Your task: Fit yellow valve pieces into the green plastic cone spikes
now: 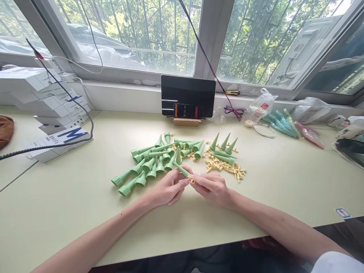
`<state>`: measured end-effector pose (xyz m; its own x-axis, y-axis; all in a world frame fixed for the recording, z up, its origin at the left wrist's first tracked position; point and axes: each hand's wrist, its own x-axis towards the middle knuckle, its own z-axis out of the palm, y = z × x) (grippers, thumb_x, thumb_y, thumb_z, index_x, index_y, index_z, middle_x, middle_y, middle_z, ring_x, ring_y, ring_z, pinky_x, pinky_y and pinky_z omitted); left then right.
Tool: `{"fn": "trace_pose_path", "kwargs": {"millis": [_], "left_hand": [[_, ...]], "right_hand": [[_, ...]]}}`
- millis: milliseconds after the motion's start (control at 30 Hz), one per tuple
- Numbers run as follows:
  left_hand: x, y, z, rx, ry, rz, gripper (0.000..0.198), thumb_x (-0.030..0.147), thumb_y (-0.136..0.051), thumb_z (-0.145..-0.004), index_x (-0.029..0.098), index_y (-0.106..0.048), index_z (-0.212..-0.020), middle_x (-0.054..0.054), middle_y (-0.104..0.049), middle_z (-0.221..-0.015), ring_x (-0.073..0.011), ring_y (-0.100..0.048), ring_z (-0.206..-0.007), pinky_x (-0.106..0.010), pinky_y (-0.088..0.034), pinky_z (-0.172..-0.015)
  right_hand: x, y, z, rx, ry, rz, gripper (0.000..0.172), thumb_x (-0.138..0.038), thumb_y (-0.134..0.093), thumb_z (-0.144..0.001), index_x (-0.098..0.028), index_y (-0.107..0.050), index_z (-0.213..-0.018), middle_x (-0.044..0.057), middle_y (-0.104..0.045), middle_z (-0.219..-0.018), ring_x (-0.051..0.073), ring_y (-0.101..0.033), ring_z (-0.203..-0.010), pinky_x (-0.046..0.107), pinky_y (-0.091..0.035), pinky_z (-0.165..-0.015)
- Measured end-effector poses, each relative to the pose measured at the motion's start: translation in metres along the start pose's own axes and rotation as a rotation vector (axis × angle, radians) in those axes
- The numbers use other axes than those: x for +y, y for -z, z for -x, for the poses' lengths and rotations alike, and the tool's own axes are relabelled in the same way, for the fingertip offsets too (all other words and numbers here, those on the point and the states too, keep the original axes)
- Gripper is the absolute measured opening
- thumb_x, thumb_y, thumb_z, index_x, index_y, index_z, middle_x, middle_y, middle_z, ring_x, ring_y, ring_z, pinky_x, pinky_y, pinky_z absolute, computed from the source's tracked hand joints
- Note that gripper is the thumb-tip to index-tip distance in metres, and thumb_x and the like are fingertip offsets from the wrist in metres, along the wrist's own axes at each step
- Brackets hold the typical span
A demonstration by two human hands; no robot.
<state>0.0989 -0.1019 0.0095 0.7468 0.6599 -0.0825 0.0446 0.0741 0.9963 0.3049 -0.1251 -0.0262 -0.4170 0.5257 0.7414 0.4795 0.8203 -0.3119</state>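
Observation:
My left hand (172,185) is closed around a green plastic cone-shaped spike (181,170), tilted with its narrow end up and to the left. At the spike's near end, my right hand (214,188) pinches a small yellow plastic tube piece (192,180). The two pieces meet there, but I cannot tell how far one sits in the other. Beyond my left hand lies a pile of green spikes (152,172), a few standing upright. Loose yellow pieces (224,166) are heaped beyond my right hand, with several more green spikes (224,142) among them.
A phone showing a timer (188,111) leans on a dark screen (187,91) at the back of the table (71,204). White boxes (65,102) are stacked at left, with a black cable (91,125) hanging across. Plastic bags (258,108) and bundled wires (234,111) lie at back right.

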Motion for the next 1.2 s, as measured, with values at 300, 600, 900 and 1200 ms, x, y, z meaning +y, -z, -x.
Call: {"fn": "trace_pose_path", "kwargs": {"millis": [300, 600, 900, 1200], "left_hand": [[0.007, -0.002, -0.004, 0.202, -0.043, -0.091, 0.033, 0.046, -0.058, -0.092, 0.019, -0.05, -0.109, 0.001, -0.065, -0.078, -0.0018, -0.036, -0.033, -0.018, -0.026, -0.032], [0.005, -0.002, -0.003, 0.368, -0.1, -0.34, 0.03, 0.045, -0.057, -0.092, 0.018, -0.051, -0.104, -0.004, -0.068, -0.087, -0.0088, -0.051, -0.051, -0.019, -0.032, -0.041], [0.001, 0.001, -0.002, 0.465, -0.125, -0.65, 0.027, 0.045, -0.05, -0.095, 0.021, -0.053, -0.106, 0.002, -0.069, -0.077, -0.0074, -0.036, -0.044, -0.021, -0.032, -0.048], [-0.005, 0.003, -0.003, 0.479, -0.231, -0.905, 0.031, 0.043, -0.066, -0.084, 0.022, -0.061, -0.106, 0.003, -0.063, -0.084, -0.0062, -0.031, -0.047, -0.022, -0.033, -0.052]], "right_hand": [[0.0, 0.002, -0.012, 0.051, -0.093, -0.051, 0.015, -0.018, -0.055, -0.095, -0.018, -0.067, -0.105, 0.001, -0.066, -0.067, 0.009, -0.049, -0.049, 0.021, -0.038, -0.047], [0.006, 0.007, -0.014, -0.004, -0.232, -0.096, 0.015, -0.027, -0.058, -0.095, -0.015, -0.068, -0.094, -0.001, -0.06, -0.06, 0.009, -0.048, -0.047, 0.021, -0.041, -0.05], [0.017, 0.012, -0.015, -0.225, -0.218, -0.004, 0.025, -0.029, -0.054, -0.097, -0.017, -0.067, -0.081, 0.0, -0.057, -0.061, 0.012, -0.045, -0.055, 0.024, -0.033, -0.054], [0.018, 0.012, -0.016, -0.305, -0.241, 0.056, 0.024, -0.026, -0.053, -0.097, -0.018, -0.07, -0.082, 0.003, -0.065, -0.067, 0.013, -0.053, -0.057, 0.024, -0.036, -0.057]]}}
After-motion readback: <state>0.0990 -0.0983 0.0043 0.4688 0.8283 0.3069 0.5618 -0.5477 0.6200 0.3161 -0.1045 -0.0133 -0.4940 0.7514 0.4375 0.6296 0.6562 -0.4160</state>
